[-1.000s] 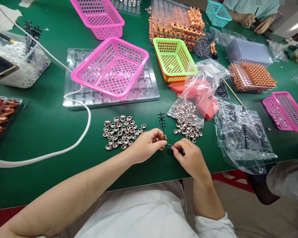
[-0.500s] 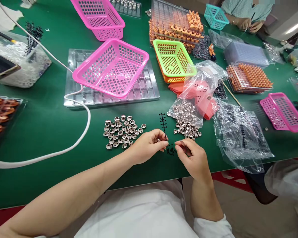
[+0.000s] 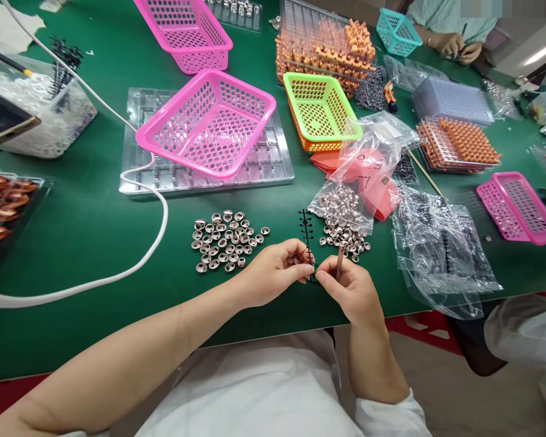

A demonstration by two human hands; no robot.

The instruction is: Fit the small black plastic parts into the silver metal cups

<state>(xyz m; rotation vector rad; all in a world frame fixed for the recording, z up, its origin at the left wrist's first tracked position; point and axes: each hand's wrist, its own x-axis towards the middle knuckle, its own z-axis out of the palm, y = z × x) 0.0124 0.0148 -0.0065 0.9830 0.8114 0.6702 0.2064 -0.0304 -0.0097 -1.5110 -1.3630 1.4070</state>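
Observation:
My left hand (image 3: 277,271) is closed, pinching a black plastic sprue strip (image 3: 306,226) with short side branches, which points up and away from me. Close beside it, my right hand (image 3: 352,288) is closed around a thin, flat brownish tool (image 3: 340,262); its fingertips meet the strip's lower end. Whether the tool is a blade or tweezers I cannot tell. Small black bits under the fingertips are mostly hidden. Left of the hands lies a spread of small silver metal cups (image 3: 227,240). Beyond my right hand, more silver cups (image 3: 346,209) spill from a clear bag.
A pink basket (image 3: 209,121) rests on a clear tray (image 3: 273,164). Behind the cups stands a green basket (image 3: 321,112). Plastic bags (image 3: 441,255) of black parts lie right. A white cable (image 3: 161,224) curves along the left. Across the table are another person's hands (image 3: 457,47).
My right hand has come left to the strip's lower end, and the tool in it now points more upright. The strip and my left hand have shifted slightly right.

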